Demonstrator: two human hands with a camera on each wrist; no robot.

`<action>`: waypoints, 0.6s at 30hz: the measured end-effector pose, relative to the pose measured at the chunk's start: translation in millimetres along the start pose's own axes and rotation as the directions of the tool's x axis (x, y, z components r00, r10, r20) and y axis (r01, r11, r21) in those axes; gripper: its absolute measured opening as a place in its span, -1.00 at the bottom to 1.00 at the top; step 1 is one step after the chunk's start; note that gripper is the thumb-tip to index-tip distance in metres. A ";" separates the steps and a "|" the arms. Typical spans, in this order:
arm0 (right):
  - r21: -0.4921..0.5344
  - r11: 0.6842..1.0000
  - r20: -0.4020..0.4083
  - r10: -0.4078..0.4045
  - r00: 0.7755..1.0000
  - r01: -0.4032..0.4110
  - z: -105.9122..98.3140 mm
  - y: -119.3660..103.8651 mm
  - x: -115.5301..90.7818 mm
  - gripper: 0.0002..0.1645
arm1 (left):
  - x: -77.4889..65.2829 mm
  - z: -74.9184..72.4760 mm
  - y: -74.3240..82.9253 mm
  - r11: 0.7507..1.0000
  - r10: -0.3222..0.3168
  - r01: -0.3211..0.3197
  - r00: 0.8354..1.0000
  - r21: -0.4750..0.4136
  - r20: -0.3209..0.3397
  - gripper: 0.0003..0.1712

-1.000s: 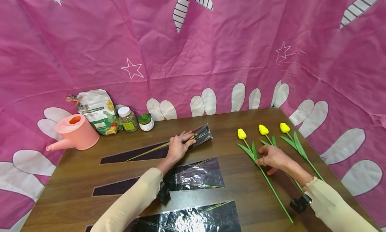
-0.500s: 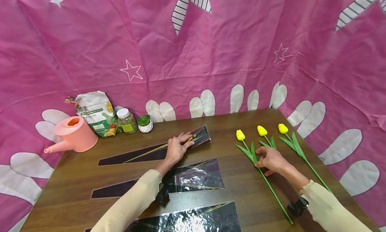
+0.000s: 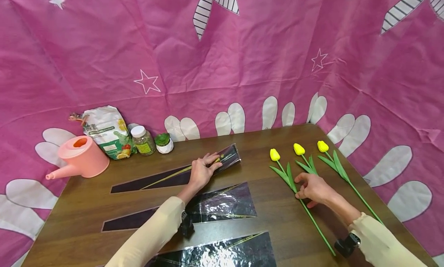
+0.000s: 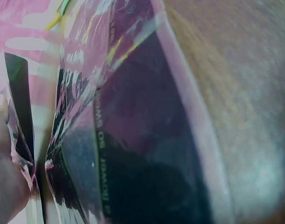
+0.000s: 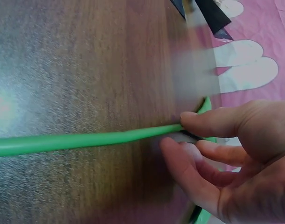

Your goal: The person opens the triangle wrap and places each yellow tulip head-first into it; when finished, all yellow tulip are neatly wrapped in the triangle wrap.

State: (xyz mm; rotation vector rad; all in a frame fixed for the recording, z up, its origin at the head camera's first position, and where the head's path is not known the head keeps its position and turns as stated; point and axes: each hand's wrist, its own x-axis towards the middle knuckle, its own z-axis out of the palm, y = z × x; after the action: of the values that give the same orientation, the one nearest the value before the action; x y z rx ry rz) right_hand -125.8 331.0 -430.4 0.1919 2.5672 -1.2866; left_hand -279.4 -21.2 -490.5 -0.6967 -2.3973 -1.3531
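In the head view my left hand [image 3: 201, 172] grips the farthest dark plastic flower sleeve [image 3: 152, 183] near its wide right end, which stands slightly raised. A finger shows at the left edge of the left wrist view, against the far sleeve's raised film. My right hand [image 3: 315, 189] pinches the green stem of the leftmost yellow tulip [image 3: 274, 155] just below its leaves. Thumb and forefinger close around that stem [image 5: 123, 136] in the right wrist view. Two more yellow tulips lie to the right, the middle one [image 3: 299, 149] partly behind my hand and the rightmost [image 3: 323, 146] beside it.
Two more sleeves lie flat on the wooden table [image 3: 69, 224], a middle one [image 3: 225, 201] and a near one [image 3: 229, 253]. Along the back left stand a pink watering can [image 3: 86, 159], a white-green bag [image 3: 109, 134], a jar [image 3: 143, 141] and a small potted plant [image 3: 164, 143].
The right hand has shifted very slightly down along the tulip's stem. The left hand stays on the far sleeve. The head view has drifted slightly.
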 end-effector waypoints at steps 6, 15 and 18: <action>-0.045 0.999 -0.046 -0.023 0.999 0.021 3.0 0.0 0.1 -0.48 | 0.9 -1.2 -0.3 1.000 -0.012 0.012 1.000 0.004 -0.005 -0.64; 0.117 0.993 0.085 0.007 0.996 -0.017 1.7 0.2 1.1 -0.37 | 0.2 -1.2 0.3 1.000 -0.006 0.006 1.000 0.004 -0.015 -0.64; 0.216 0.976 0.152 0.004 0.988 -0.037 2.4 1.4 2.7 -0.31 | -1.1 -2.0 0.3 1.000 -0.008 0.008 1.000 0.002 -0.013 -0.64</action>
State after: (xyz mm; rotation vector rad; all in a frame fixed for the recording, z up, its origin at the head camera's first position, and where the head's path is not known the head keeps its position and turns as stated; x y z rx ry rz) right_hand -127.7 329.9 -433.6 0.1563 2.2909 -1.5143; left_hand -278.3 -23.0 -489.8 -0.6764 -2.3935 -1.3539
